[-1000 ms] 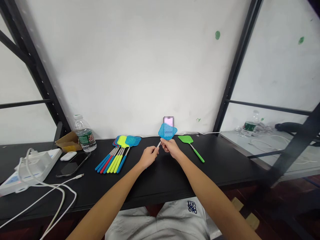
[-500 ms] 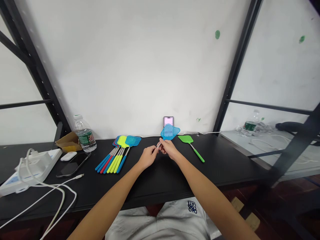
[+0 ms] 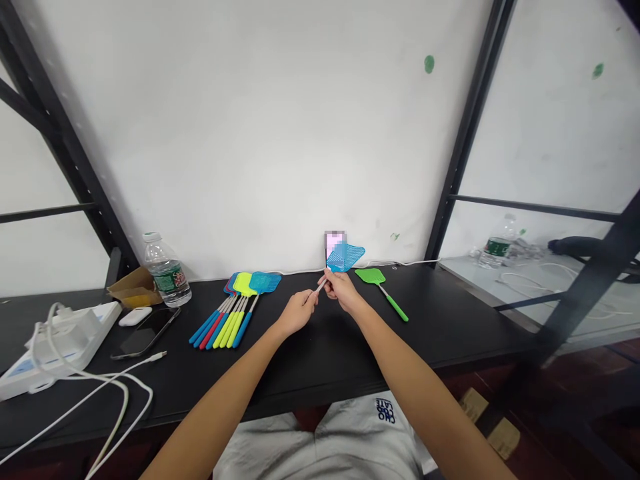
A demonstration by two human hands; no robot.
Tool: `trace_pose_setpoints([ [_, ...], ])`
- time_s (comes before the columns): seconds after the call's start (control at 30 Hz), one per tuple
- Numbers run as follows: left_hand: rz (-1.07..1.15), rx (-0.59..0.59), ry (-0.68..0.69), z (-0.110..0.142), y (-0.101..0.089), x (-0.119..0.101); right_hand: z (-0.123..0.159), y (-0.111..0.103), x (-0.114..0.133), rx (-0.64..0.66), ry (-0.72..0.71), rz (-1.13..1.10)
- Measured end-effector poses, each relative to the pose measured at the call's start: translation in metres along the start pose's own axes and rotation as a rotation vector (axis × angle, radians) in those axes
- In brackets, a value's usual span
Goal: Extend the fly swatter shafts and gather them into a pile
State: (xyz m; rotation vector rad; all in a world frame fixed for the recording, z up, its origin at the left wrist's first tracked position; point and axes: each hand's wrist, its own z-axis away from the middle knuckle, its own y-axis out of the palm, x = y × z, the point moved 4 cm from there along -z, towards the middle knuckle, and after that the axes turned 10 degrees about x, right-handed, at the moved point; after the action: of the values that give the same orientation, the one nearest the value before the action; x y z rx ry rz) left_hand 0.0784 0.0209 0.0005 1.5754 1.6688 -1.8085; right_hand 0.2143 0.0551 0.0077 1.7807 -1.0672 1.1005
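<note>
A blue fly swatter (image 3: 350,257) is held in both hands above the middle of the table, its mesh head tilted up to the right. My left hand (image 3: 299,311) is closed around its lower end, hiding the handle. My right hand (image 3: 341,288) pinches the shaft just below the head; a short stretch of pale shaft shows between the hands. To the left lie several fly swatters (image 3: 231,319) fanned side by side, with blue, red and yellow handles. Right of my hands rests a green fly swatter (image 3: 397,307) on the table.
A phone (image 3: 333,241) with a lit, blurred screen leans on the wall behind the swatter. At left are a water bottle (image 3: 169,277), a cardboard box (image 3: 133,288), a white case (image 3: 135,317), a dark phone (image 3: 147,333), a power strip (image 3: 103,320) and loose white cables (image 3: 125,400).
My hands have drawn apart along the shaft, showing more of it. The blue swatter's head has shifted right and turned. The swatters on the table stay put.
</note>
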Motion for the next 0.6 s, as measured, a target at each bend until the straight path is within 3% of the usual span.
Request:
trace_pose_setpoints([
  [0.2, 0.118, 0.080, -0.054, 0.001, 0.003, 0.002, -0.003, -0.012, 0.001, -0.043, -0.008, -0.024],
  [0.6, -0.306, -0.099, 0.057, 0.007, -0.007, 0.000, 0.003, 0.002, -0.010, -0.065, 0.055, 0.008],
])
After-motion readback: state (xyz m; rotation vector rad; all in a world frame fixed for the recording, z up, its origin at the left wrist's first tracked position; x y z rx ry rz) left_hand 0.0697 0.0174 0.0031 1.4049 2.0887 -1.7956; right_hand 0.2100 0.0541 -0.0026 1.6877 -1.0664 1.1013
